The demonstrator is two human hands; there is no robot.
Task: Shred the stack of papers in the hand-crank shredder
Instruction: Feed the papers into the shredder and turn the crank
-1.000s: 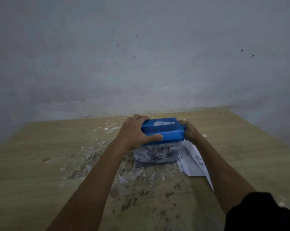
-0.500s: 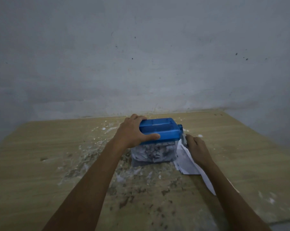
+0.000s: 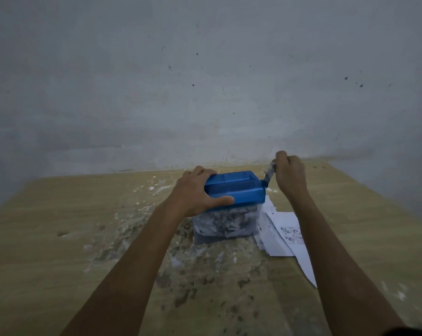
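Since half a second ago, the right hand (image 3: 290, 174) has risen from the table to clench the crank handle (image 3: 269, 174) above the shredder (image 3: 234, 189). Fingers and thumb of the left hand (image 3: 195, 192) clamp the blue lid. Remaining papers (image 3: 280, 231) lie below the right wrist. Light and plastic, the shredder likely slides unless pressed down; thin sheets feed best by an edge.

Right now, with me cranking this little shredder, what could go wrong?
The clear bin under the blue shredder head looks packed with shreds, so the cutters may jam. The right hand turns the crank high at the side while only the left hand steadies the head, so it could tip or slide on the littered table. The remaining papers lie right below the crank and might get swept away.
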